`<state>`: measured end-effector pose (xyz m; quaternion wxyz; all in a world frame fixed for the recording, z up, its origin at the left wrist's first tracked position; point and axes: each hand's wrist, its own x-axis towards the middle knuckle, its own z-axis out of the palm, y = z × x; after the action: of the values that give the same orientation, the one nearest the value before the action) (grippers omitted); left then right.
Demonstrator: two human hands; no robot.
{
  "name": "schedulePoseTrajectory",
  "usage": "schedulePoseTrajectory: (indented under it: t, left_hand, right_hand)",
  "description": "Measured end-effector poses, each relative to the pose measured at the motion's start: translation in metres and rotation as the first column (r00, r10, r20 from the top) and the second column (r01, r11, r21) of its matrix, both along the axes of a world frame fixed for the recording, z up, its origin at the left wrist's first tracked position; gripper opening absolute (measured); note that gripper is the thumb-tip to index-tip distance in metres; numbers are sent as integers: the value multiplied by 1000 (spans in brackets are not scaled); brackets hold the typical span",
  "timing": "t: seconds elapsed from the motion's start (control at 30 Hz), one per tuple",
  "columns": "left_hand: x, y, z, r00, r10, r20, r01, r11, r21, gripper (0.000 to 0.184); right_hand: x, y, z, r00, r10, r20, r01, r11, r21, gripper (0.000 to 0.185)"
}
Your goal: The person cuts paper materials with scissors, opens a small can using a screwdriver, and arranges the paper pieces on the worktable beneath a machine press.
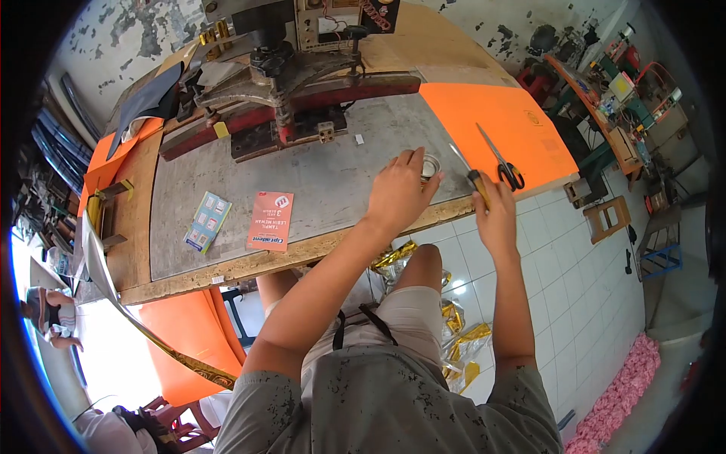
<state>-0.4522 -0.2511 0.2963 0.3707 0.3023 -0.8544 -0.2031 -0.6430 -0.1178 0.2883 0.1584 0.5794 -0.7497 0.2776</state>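
Note:
My left hand (398,189) reaches over the front edge of the grey work surface, its fingers on a small round metal-rimmed container (429,167). In my right hand (495,216) is a tool with a yellow and black handle (479,188); its thin pointed blade slants up and left, just right of the container. Black-handled scissors (509,172) lie partly open on the orange sheet (491,113), beside my right hand. A red printed card (271,219) and a blue-green card (207,222) lie to the left on the grey surface.
A heavy metal press (283,91) with a red beam stands at the back of the table (318,246). Orange sheets (189,340) hang below its left front edge. Gold foil scraps (461,340) lie on the tiled floor. Two other people are partly visible at the far left.

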Motion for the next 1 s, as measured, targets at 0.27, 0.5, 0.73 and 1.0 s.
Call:
schedulePoseTrajectory:
  t: [0.27, 0.5, 0.73, 1.0]
  left_hand:
    - [-8, 9, -5, 992, 111, 63, -102, 986, -129, 55]
    - [-3, 2, 6, 996, 88, -30, -84, 990, 109, 50]
    - [9, -7, 7, 885, 227, -407, -14, 886, 463, 37]
    - [33, -18, -1, 905, 294, -308, -104, 855, 509, 32]
  right_hand:
    - [38, -31, 20, 976, 219, -16, -219, 974, -53, 59]
    - [54, -54, 6, 772, 354, 528, -301, 935, -187, 59]
    - [51, -49, 14, 814, 402, 419, -383, 914, -132, 41]
    - [36, -39, 38, 880, 337, 334, -371, 928, 42, 34]
